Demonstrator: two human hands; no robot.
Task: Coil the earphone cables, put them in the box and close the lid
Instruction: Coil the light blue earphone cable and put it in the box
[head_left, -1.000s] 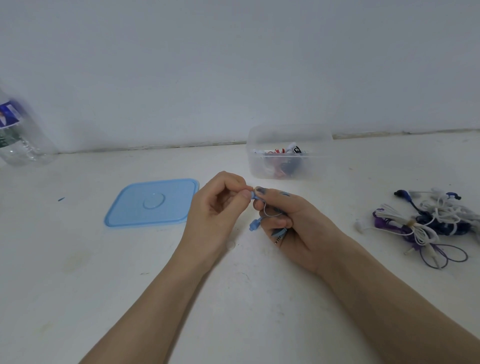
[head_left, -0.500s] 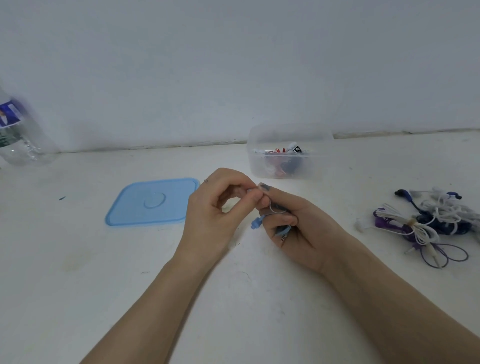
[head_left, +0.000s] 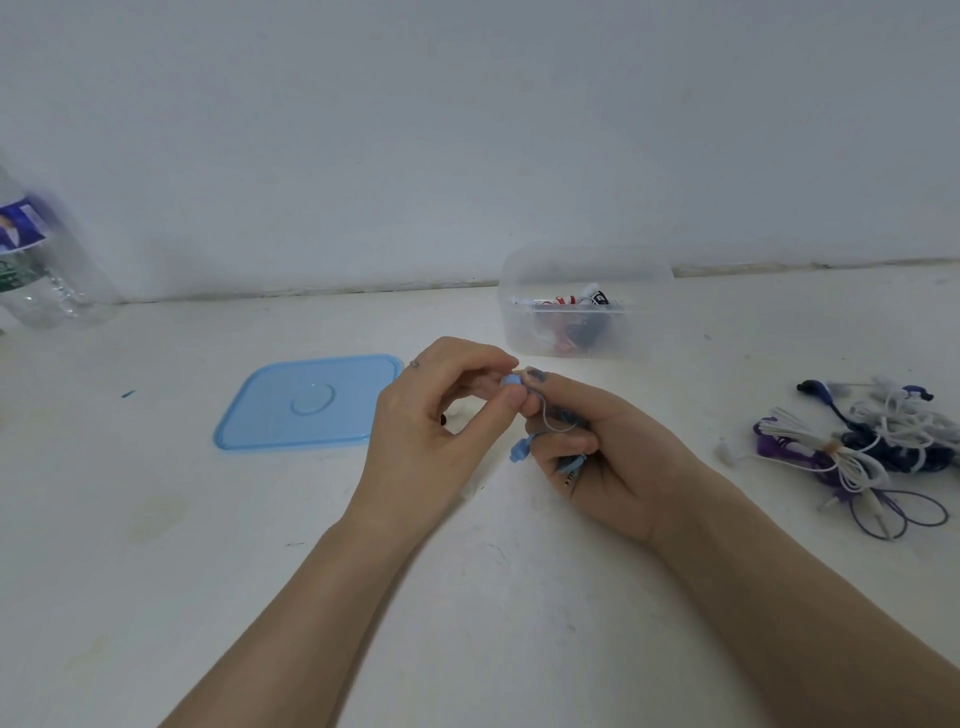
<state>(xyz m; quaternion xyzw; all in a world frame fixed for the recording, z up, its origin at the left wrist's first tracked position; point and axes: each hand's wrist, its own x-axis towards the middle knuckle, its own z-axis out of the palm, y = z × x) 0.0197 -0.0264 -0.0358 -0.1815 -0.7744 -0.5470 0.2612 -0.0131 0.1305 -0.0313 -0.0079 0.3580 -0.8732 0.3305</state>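
A rounded blue earbud (head_left: 510, 381) is pinched by the left hand (head_left: 436, 415) — its thin coiled cable (head_left: 553, 423) is gripped by the right hand (head_left: 597, 447).

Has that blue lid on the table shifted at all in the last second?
No. The blue lid lies flat in the same spot left of the clear box, with the same gap between them; neither hand touches it.

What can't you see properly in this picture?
Head view only:
- Blue earphone: its coil is hidden inside the right hand.
- Box: cloudy walls blur the earphones inside.
- Bottle: blurred, cut off by the left edge.
- Earphone pile: tangled, cut off at the right edge.
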